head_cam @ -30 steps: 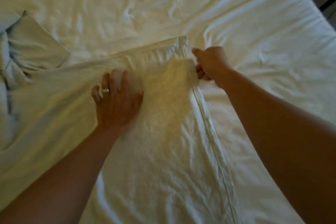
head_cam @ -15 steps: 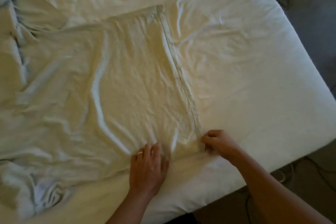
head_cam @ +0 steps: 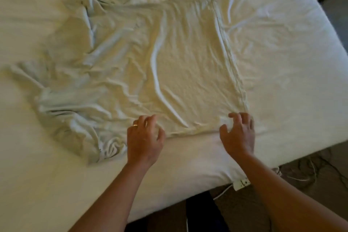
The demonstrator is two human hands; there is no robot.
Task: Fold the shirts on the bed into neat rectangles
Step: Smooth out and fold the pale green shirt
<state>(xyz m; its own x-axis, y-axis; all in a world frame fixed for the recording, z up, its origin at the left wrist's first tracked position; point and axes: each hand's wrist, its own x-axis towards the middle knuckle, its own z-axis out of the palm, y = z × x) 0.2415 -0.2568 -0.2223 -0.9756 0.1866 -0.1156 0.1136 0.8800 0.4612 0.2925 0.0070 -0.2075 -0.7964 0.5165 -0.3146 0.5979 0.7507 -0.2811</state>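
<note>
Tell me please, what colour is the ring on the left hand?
Gold, on the left hand; head view.

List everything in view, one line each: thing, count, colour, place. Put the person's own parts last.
shirt: one, pale cream, spread wrinkled across the middle of the bed, hem to the right, sleeves bunched at the left.
bed: one, white sheet, fills most of the view.
power strip: one, white, by the bed's near edge, on the floor.
cables: several, dark and white, on the floor at lower right.
floor: brownish carpet, lower right.
ring: one, gold-coloured, on a finger of the left hand.
left hand: one, fingers loosely curled, at the shirt's near edge.
right hand: one, fingers spread, at the shirt's near right corner.
</note>
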